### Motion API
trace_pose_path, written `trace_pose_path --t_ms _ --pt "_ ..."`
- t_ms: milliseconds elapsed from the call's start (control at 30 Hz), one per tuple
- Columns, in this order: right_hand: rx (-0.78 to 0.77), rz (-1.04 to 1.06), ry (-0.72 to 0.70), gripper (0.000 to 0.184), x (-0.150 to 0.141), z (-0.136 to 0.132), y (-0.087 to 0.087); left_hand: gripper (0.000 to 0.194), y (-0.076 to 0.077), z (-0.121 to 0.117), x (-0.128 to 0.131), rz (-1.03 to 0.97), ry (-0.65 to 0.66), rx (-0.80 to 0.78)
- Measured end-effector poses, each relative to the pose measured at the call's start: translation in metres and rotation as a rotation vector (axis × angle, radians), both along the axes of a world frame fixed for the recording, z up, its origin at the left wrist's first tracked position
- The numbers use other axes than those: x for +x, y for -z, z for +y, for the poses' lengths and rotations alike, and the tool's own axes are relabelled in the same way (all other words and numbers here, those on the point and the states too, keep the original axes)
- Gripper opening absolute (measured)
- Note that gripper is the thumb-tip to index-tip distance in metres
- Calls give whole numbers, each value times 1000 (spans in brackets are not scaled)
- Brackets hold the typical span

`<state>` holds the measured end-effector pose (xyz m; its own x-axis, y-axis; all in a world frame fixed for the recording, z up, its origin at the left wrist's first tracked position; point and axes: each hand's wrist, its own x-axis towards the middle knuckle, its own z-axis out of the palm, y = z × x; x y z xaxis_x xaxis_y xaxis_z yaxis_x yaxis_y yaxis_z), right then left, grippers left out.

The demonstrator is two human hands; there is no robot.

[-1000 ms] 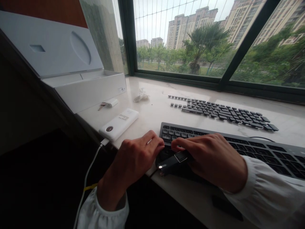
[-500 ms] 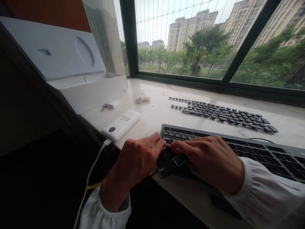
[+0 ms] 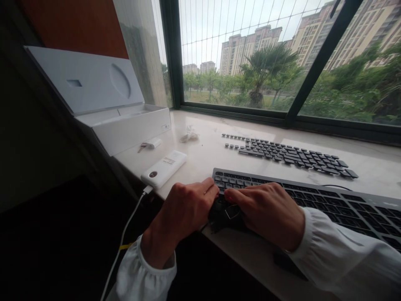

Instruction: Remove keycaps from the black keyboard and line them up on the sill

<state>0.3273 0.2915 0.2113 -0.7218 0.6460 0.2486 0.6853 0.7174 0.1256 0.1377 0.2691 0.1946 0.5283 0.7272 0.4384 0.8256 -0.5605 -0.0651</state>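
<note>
A dark grey keyboard (image 3: 326,200) lies across the pale stone sill, running off to the right. My left hand (image 3: 184,209) is curled at its near left corner, fingertips pressed against the keyboard's left edge. My right hand (image 3: 266,211) is closed over a small dark tool (image 3: 227,215) held down on the lower-left keys. The tool's tip and the keys under it are hidden by my fingers. Behind the keyboard, several loose black keycaps (image 3: 288,152) are laid out in rows in keyboard order.
A white power bank (image 3: 163,168) with a white cable (image 3: 125,238) lies left of the keyboard. An open white box (image 3: 125,125) stands at the far left, with a small white adapter (image 3: 153,144) and crumpled wrapper (image 3: 189,135) nearby. The sill's near edge (image 3: 250,263) drops off below my wrists.
The view has tilted upward, so everything sits lower in frame. The dark tool under my right hand has sunk lower, with less of it showing. Both hands stay at the keyboard's left corner.
</note>
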Motion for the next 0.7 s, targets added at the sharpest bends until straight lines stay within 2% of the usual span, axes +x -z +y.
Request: trace_pose_path --t_ms 167,400,533,700 --pt "-25 -17 -3 20 2 1 -3 14 1 2 -3 -6 17 19" --pt "-86 -68 -36 37 6 5 -15 19 4 3 -7 -6 36 39" --pt "-71 -55 -45 36 9 5 -18 20 5 3 -7 2 39 49" --pt "-31 -34 -99 29 11 5 -12 17 6 3 -7 27 33 63"
